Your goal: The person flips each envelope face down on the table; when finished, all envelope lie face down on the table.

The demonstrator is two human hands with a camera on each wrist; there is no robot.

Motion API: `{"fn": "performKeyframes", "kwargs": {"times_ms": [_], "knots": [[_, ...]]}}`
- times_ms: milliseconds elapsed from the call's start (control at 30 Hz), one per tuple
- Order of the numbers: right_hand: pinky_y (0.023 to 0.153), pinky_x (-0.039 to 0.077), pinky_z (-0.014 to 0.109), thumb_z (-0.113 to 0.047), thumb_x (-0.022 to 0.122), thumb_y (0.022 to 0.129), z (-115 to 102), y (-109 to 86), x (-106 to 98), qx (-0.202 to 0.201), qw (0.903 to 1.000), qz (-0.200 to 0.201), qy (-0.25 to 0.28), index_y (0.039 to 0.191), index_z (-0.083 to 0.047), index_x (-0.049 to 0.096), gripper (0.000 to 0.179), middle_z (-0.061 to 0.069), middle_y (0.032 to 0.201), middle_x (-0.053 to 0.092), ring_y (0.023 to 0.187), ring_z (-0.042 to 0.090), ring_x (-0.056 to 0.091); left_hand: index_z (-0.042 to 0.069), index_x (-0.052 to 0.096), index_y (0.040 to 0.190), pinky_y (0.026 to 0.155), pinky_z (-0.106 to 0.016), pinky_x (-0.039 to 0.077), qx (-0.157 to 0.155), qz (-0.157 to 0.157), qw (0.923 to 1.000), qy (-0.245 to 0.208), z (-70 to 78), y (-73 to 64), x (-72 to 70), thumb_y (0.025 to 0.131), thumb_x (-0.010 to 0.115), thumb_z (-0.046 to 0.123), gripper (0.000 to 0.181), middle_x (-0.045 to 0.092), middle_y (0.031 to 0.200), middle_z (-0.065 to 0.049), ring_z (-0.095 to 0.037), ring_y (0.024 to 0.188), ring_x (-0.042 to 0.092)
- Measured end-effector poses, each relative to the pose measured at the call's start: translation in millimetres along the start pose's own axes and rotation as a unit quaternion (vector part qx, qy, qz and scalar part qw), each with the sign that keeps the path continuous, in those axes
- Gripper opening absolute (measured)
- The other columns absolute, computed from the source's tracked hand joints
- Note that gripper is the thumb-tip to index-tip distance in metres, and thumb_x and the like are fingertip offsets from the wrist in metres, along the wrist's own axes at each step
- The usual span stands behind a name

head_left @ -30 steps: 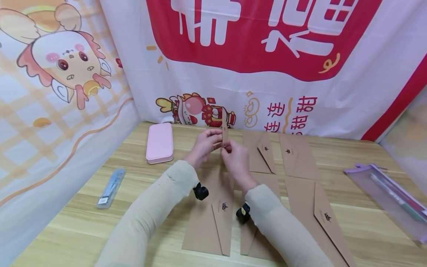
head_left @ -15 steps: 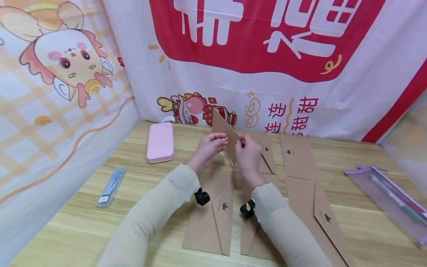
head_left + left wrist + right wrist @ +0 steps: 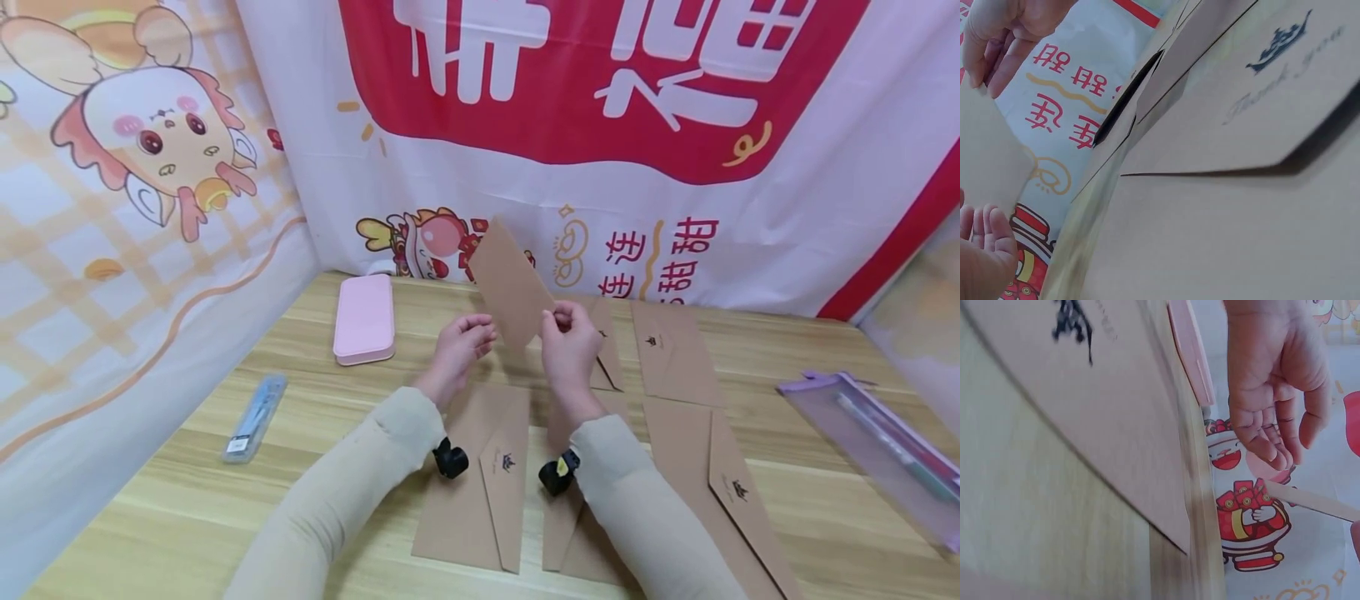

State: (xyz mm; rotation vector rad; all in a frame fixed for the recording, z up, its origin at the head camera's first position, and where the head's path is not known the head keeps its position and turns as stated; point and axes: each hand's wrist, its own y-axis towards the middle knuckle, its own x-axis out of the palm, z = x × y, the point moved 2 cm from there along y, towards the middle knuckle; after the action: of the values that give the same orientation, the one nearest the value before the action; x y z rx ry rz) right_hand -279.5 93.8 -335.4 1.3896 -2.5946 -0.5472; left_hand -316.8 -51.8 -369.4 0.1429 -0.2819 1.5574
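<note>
A plain brown paper envelope point(image 3: 508, 279) hangs tilted above the table. Thumb and fingers of my right hand point(image 3: 568, 354) pinch its right edge. My left hand point(image 3: 457, 352) is just left of the envelope, its fingers loosely bent and holding nothing. The right wrist view shows a gap between that left hand point(image 3: 1279, 381) and the envelope point(image 3: 1310, 500), seen almost edge-on. Below the hands lies a brown envelope point(image 3: 468, 492) with a crown print on its flap. In the left wrist view, "Thank you" is legible on a nearby flap point(image 3: 1291, 81).
More brown envelopes lie to the right, including one at the back point(image 3: 675, 350) and a large one point(image 3: 693, 467) in front. A pink case point(image 3: 364, 321) and a clear blue-tinted case point(image 3: 255, 421) are on the left. A purple zip pouch point(image 3: 873, 450) is at far right.
The envelope has turned from edge-on to show its broad plain face. My right hand has moved rightward with it, and my left hand has come away from it.
</note>
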Motion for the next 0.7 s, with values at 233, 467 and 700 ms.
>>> {"fn": "performKeyframes", "kwargs": {"times_ms": [233, 467, 700], "knots": [[0.066, 0.056, 0.024, 0.003, 0.061, 0.079, 9, -2.8, 4, 0.130, 0.9817, -0.008, 0.139, 0.090, 0.000, 0.055, 0.012, 0.003, 0.076, 0.052, 0.061, 0.005, 0.056, -0.004, 0.055, 0.112, 0.080, -0.031, 0.049, 0.017, 0.026, 0.9995, -0.010, -2.7, -4.3, -1.2, 0.084, 0.053, -0.008, 0.029, 0.054, 0.090, -0.003, -0.015, 0.078, 0.053], [0.065, 0.056, 0.021, 0.010, 0.057, 0.080, 22, -8.5, 12, 0.217, 0.9386, 0.015, 0.268, 0.087, -0.004, 0.046, 0.020, 0.005, 0.080, 0.044, 0.061, 0.008, 0.054, -0.001, 0.053, 0.115, 0.072, -0.029, 0.046, 0.016, 0.042, 0.9988, -0.020, -5.9, -4.7, -1.9, 0.084, 0.054, -0.006, 0.032, 0.054, 0.090, -0.002, -0.010, 0.071, 0.051], [0.066, 0.056, 0.023, 0.014, 0.054, 0.078, 27, -13.0, 16, 0.256, 0.9212, 0.009, 0.293, 0.088, -0.003, 0.045, 0.022, 0.006, 0.080, 0.045, 0.063, 0.010, 0.057, -0.001, 0.050, 0.120, 0.067, -0.026, 0.046, 0.019, 0.039, 0.9985, -0.033, -4.7, -3.4, -3.1, 0.080, 0.052, -0.012, 0.041, 0.051, 0.078, 0.000, -0.010, 0.063, 0.050]]}}
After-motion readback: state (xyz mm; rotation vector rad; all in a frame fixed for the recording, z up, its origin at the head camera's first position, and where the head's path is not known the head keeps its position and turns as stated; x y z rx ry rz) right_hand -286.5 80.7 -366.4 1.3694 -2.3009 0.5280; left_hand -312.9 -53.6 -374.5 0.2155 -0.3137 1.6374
